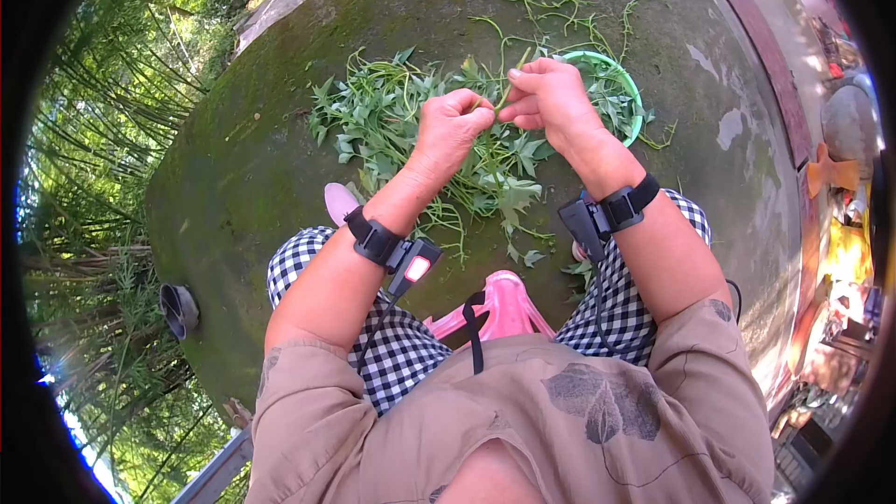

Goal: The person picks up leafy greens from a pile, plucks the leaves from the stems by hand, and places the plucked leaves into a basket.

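Note:
Both hands meet above a heap of leafy green stems [383, 112] on the mossy ground. My left hand [453, 126] is closed in a pinch on a thin green stem [505, 93]. Close beside it, my right hand [546, 98] pinches the same stem between thumb and fingers, its upper end sticking up past the thumb. Behind my right hand is a light green round basket [635, 93] with leaves in it. Bare, thin stems [551, 0] lie loosely scattered beyond the basket.
Between my knees is a pink plastic stool [509, 299]. A dark round pot [178, 310] stands at the left edge of the ground, beside dense green plants [112, 112]. A reddish kerb [756, 47] runs along the right, with assorted items beyond it.

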The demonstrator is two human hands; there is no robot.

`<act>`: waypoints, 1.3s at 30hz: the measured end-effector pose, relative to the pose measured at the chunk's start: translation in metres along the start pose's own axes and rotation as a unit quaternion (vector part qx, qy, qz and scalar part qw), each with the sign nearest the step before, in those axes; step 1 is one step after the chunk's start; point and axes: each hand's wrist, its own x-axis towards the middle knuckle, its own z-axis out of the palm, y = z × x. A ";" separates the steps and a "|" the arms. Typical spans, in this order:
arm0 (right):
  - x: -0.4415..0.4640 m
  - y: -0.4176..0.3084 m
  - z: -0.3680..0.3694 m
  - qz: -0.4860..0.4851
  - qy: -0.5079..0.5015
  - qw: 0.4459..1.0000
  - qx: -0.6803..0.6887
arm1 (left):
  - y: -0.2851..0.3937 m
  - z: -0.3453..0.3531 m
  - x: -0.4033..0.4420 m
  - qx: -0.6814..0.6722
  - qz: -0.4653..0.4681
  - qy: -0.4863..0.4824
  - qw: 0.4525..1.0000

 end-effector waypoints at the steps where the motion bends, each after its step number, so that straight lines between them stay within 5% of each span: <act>1: 0.000 0.001 0.001 0.002 -0.005 1.000 0.006 | 0.002 -0.001 0.000 0.006 0.002 0.012 1.000; 5: -0.005 0.007 0.006 0.016 -0.082 0.995 -0.049 | 0.002 -0.003 -0.001 0.055 0.058 0.041 0.996; 9: -0.001 0.015 0.007 -0.052 -0.069 0.986 -0.140 | -0.007 0.006 0.000 0.230 0.238 0.091 0.939; 13: -0.007 0.015 0.012 -0.038 -0.069 0.993 -0.092 | -0.004 0.005 -0.003 -0.034 0.044 0.082 0.995; 18: -0.011 0.016 0.015 -0.006 -0.072 0.996 -0.048 | 0.007 0.001 -0.003 -0.234 -0.121 0.091 0.960; 27: -0.008 0.009 0.003 0.000 -0.055 0.996 -0.065 | 0.001 -0.026 0.015 -0.265 -0.105 0.052 0.957; 38: 0.005 0.013 -0.027 0.010 -0.015 0.999 -0.046 | 0.000 -0.090 0.025 -0.475 -0.064 -0.006 0.877; 39: 0.005 0.012 -0.030 0.010 -0.012 0.999 -0.042 | 0.019 -0.081 0.021 -0.430 -0.090 0.104 0.892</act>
